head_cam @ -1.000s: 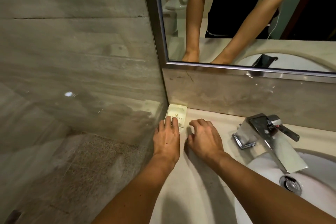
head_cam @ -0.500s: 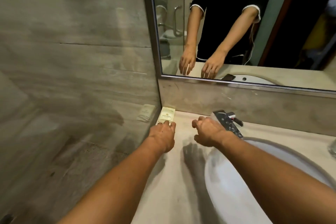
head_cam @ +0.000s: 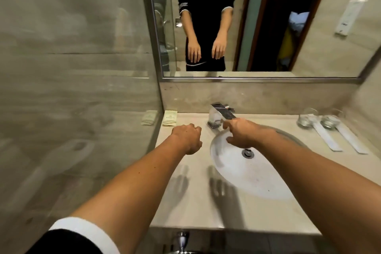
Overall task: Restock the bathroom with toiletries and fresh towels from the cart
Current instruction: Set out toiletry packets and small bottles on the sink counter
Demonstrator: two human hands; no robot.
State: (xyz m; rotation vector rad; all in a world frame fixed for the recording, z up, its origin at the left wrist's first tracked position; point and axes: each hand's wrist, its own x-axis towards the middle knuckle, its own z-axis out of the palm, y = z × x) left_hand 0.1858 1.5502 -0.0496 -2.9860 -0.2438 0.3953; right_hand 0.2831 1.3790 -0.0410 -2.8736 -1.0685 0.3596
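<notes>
1. The countertop (head_cam: pixel 191 208) is seen running from the glass panel (head_cam: pixel 82 88) on the left to the right wall, with the sink basin (head_cam: pixel 243 173) set into it and the faucet (head_cam: pixel 218 114) at the back.
2. Both hands are held above the counter with nothing in them: the left hand (head_cam: pixel 188 137) is loosely curled and empty, the right hand (head_cam: pixel 240 133) relaxed with fingers pointing forward over the basin rim.
3. Two drinking glasses (head_cam: pixel 317 119) are set upside down at the back right, each on a white paper strip (head_cam: pixel 338 137); they are judged fragile and slippery, best taken around the body.
4. The toiletry packet (head_cam: pixel 169 118) is placed in the back left corner, just beside the glass panel and apart from both hands. It is judged light, thin and easily crushed; a gentle pinch at its long edges would suit.
</notes>
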